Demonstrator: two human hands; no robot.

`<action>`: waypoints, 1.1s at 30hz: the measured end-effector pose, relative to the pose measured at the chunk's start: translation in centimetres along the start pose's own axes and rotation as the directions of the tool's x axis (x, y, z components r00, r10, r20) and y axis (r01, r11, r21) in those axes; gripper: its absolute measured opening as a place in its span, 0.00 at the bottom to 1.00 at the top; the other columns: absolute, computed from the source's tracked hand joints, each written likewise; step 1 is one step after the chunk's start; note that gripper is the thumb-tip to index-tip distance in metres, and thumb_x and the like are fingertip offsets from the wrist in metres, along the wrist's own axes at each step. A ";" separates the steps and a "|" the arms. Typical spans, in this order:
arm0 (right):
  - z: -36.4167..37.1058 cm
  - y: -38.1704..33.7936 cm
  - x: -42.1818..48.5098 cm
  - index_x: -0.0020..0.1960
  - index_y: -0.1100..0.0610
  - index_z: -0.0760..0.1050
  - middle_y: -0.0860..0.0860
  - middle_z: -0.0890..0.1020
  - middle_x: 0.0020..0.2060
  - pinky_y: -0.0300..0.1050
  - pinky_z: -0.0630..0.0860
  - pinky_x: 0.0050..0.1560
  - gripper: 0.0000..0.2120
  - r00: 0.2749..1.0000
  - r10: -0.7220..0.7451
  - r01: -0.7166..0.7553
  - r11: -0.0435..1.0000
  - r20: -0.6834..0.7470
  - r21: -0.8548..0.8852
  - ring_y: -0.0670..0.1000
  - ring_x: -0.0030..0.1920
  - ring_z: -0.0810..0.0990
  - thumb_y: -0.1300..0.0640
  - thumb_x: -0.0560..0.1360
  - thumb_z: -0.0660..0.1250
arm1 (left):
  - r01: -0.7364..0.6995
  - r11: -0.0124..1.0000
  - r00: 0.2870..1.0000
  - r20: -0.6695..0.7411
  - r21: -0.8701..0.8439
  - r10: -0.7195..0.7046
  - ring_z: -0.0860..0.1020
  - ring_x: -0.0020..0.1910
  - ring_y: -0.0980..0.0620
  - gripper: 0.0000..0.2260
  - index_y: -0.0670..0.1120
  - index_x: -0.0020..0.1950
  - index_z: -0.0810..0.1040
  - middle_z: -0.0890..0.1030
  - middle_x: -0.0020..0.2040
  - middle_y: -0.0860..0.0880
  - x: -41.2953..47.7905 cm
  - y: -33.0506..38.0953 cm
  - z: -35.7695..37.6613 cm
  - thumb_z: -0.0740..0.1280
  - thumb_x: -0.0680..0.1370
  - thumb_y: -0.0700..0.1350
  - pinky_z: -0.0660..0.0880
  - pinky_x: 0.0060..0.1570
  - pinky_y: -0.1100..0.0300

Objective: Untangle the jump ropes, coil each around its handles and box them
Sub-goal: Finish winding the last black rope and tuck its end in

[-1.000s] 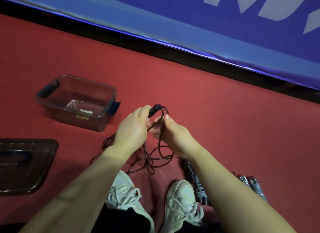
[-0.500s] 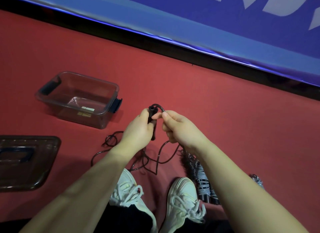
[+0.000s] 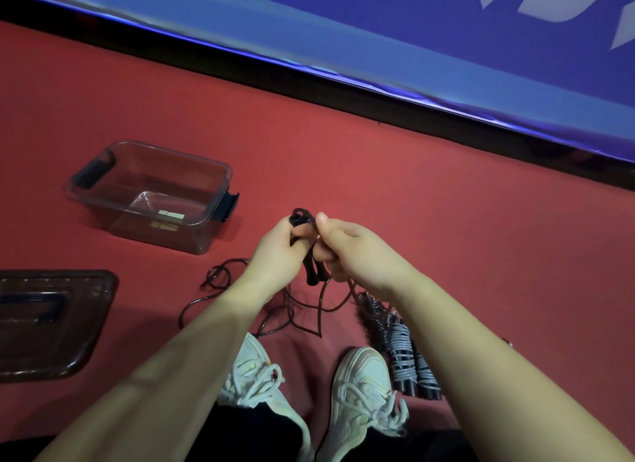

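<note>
Hands (image 3: 319,252) gripping black jump rope handles (image 3: 311,265), cord (image 3: 275,310) trailing on floor

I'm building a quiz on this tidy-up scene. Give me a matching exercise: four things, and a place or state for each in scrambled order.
1 clear box
2 dark lid
3 black jump rope
4 grey-wrapped rope

a beside the right shoe
b gripped by left hand and right hand
c open, no rope inside
d flat on the floor, far left

Pairs: 1-c, 2-d, 3-b, 4-a
</note>
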State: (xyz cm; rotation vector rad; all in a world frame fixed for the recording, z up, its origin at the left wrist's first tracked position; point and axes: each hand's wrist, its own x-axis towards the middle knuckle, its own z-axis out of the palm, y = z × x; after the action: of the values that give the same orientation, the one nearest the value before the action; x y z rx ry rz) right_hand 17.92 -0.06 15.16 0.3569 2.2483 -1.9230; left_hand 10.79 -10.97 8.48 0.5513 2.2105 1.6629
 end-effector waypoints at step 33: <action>0.7 4.7 0.3 0.72 0.52 0.60 0.45 0.81 0.52 0.46 0.70 0.48 0.21 0.909 -0.315 -0.002 0.649 -0.271 -0.761 0.52 0.55 0.77 0.48 0.82 0.49 | 0.198 0.343 0.921 0.054 -0.918 -0.386 0.84 0.43 0.44 0.07 0.41 0.49 0.73 0.85 0.41 0.42 1.0 1.0 -2.6 0.58 0.82 0.42 0.81 0.34 0.50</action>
State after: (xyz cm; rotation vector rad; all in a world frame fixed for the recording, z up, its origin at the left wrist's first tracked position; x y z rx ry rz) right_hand 18.91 -0.08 10.47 0.4339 3.1733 -0.8181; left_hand 8.82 -12.48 10.15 -0.3187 0.9743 2.3775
